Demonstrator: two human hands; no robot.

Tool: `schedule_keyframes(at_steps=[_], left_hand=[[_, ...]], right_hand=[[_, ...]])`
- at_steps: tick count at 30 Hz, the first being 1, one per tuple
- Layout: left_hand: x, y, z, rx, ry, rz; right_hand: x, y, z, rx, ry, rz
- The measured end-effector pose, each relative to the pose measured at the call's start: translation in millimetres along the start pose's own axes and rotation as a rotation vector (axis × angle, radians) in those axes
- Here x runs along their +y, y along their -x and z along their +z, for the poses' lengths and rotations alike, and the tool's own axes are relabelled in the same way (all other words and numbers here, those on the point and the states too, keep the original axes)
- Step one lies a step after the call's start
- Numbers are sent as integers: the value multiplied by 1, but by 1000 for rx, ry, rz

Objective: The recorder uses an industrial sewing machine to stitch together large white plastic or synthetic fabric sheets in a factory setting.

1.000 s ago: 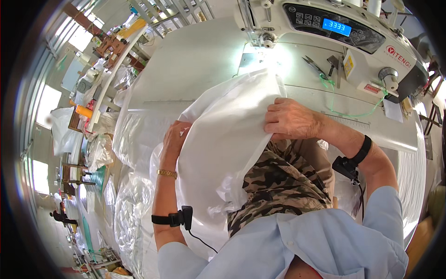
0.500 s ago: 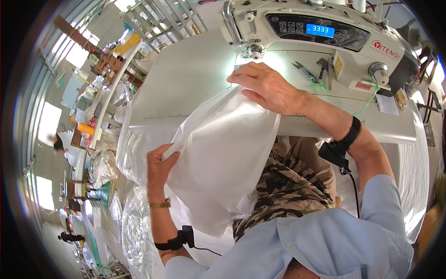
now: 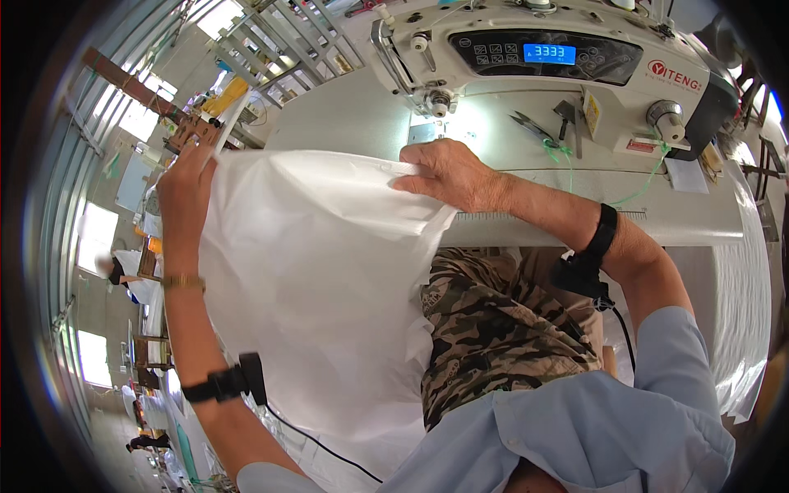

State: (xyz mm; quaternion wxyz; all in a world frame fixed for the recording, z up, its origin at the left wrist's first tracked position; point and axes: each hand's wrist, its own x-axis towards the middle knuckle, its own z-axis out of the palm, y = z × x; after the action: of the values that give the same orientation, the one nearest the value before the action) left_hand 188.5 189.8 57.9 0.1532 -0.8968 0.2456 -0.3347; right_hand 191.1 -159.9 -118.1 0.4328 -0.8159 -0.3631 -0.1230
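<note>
A sheet of thin white fabric [image 3: 320,271] is stretched between my two hands and hangs down over my lap. My left hand [image 3: 186,185], slightly smeared by motion, grips its far left corner. My right hand [image 3: 450,174] pinches the folded top edge between thumb and fingers. Just beyond that hand is the needle area of a white sewing machine [image 3: 657,103], lit by a bright lamp. No part of the fabric visibly lies under the needle. The corner in my left fingers is mostly hidden by the hand.
Scissors [image 3: 532,126] and a small dark-headed tool [image 3: 565,119] lie on the pale machine table [image 3: 329,123], right of the needle. Green thread [image 3: 649,185] trails over the table. Clear sheeting [image 3: 740,329] hangs at the right. A metal rack [image 3: 292,49] stands beyond the table's far left.
My left hand has swung up and outward to the left, spreading the fabric wide. My right hand has moved slightly toward me, still pinching the edge.
</note>
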Motion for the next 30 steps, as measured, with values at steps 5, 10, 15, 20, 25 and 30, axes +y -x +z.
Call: schedule_keyframes(at_steps=[5,10,15,20,25,30], left_hand=[[12,-58,85,81,-90,-71],[159,-85,111,242,153,-77],[248,-53,64,-390,440,-201],[258,-19,111,-208,492,-360],[259,23,147,-101,732,-516],[264,34,145,-8,848,-455]], right_hand=[[-12,9,20,-54,-192,239],[18,18,32,125,-446,590],[30,20,22,105,-275,583],[32,17,15,65,-291,579],[12,29,-20,-323,-166,507],[22,36,-46,-334,273,320]])
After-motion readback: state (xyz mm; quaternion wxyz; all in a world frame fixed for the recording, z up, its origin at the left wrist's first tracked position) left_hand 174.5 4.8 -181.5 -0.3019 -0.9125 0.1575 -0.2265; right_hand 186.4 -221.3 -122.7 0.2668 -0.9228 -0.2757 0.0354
